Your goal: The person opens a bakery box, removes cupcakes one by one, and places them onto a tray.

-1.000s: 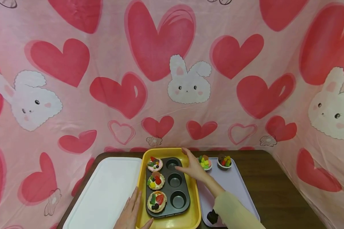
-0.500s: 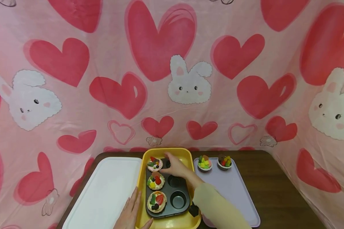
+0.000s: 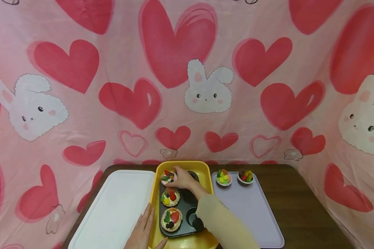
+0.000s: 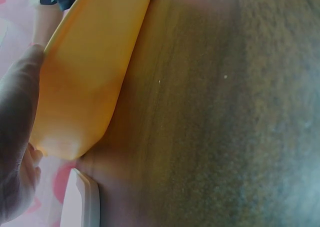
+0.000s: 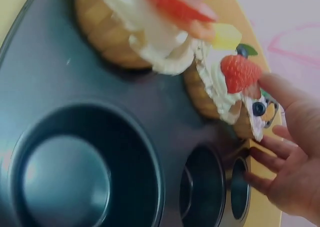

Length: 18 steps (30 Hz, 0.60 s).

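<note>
Left hand (image 3: 141, 231): straight-fingered against yellow tray (image 3: 187, 241) | right hand (image 3: 184, 179): around far tart (image 3: 167, 177), grip unclear | advise: pinch low, both sides, evenly

No readable text, label, brand, number or sign in any view
</note>
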Motion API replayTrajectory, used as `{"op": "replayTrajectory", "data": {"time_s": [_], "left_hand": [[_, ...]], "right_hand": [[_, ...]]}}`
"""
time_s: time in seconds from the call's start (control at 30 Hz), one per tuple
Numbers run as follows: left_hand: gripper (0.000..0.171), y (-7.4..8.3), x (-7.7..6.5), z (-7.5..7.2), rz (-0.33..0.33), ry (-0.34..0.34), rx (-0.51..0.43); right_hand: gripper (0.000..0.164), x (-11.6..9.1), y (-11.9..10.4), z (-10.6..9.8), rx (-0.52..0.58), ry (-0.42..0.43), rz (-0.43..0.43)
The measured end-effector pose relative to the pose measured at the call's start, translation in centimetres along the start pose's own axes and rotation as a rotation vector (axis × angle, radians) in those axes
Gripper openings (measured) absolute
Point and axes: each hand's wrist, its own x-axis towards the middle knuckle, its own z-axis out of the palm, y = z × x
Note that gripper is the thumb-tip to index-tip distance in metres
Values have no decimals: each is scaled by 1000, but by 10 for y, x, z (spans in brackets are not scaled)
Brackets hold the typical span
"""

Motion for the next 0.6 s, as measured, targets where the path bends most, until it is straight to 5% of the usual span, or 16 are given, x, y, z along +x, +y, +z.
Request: {"op": "replayTrajectory", "data": {"time_s": [0.33,0.6], "left_hand": [[114,-2,0,-2,38,-4,-59],[112,-2,-2,-9,41,-41,-97]], "right_hand": [[69,9,-8,7,-114,47,85],[65,10,-10,5,-143,38,66]]}}
